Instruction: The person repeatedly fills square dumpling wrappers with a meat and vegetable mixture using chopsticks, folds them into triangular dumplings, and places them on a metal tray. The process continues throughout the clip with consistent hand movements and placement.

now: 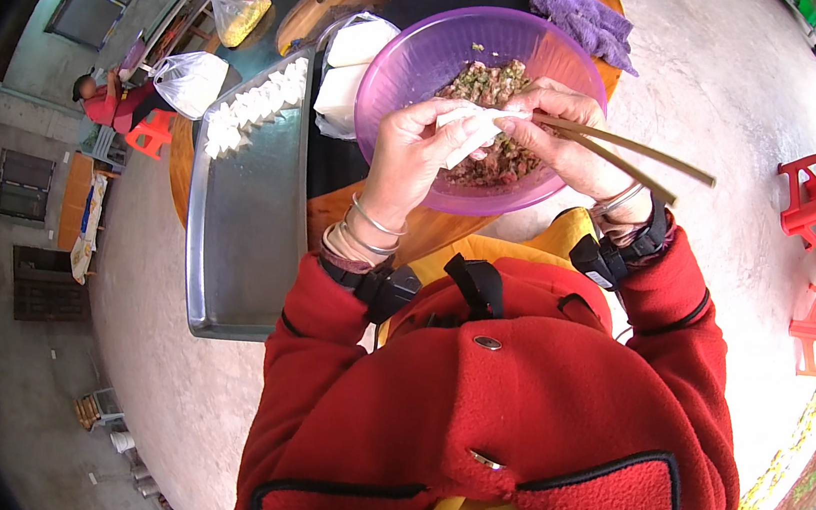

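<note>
Above a purple plastic bowl of minced filling, both hands pinch a white dough wrapper. My left hand has it between thumb and fingers, with the wrapper folded over. My right hand grips its other edge and also keeps a pair of wooden chopsticks in the palm, their ends sticking out to the right. Whether filling lies inside the wrapper is hidden. Left of the bowl are stacked white wrappers in a plastic bag. A metal tray bears rows of folded white dumplings at its far end.
A round wooden table bears the bowl. Purple towels, a wooden lid, a bag of yellow food and a white bag lie around. Another person sits at the far left. Red plastic stools stand at the right.
</note>
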Tool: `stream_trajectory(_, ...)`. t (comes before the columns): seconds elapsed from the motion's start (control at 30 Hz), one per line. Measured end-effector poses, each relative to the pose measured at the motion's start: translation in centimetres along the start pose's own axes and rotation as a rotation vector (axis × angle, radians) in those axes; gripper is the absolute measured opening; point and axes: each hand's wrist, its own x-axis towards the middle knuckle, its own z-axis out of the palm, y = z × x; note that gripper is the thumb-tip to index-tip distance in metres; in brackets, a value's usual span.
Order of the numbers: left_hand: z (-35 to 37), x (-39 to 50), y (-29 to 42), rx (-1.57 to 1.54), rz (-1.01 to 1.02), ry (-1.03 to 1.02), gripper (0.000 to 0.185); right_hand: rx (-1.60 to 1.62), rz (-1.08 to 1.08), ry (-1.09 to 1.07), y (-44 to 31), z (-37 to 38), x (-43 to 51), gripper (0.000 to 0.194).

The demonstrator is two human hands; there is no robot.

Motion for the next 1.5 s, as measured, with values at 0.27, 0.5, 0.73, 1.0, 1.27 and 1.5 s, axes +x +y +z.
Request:
stream_trajectory(0.27, 0.1, 0.4, -0.1, -0.038, -0.099, 0.003, 0.022, 0.045, 0.090, 0.019, 0.3, -0.8, -0.1, 0.016)
stream_trajectory(0.5, 0.1, 0.9, 0.2, -0.120, -0.050, 0.011, 0.022, 0.111, 0.156, 0.040, 0.8, -0.7, 0.4, 0.021)
stream_trajectory(0.73, 0.5, 1.8, 0.0, -0.495, -0.023, 0.229, 0.027, 0.144, 0.180, 0.184, -0.2, 0.8, -0.3, 0.029)
stream_trajectory(1.0, 0.4, 1.8, -1.1, -0.679, 0.000, 0.157, 0.028, 0.003, 0.170, 0.098, 0.7, 3.0, 0.6, 0.024)
stream_trajectory(1.27, 0.0, 1.4, -0.9, -0.672, -0.072, 0.233, 0.027, 0.224, 0.119, 0.179, -0.2, 2.5, 0.7, 0.013)
stream_trajectory(1.5, 0.7, 1.4, -1.4, -0.760, -0.055, 0.223, 0.027, 0.114, 0.162, 0.417, 0.1, 3.4, 1.2, 0.013)
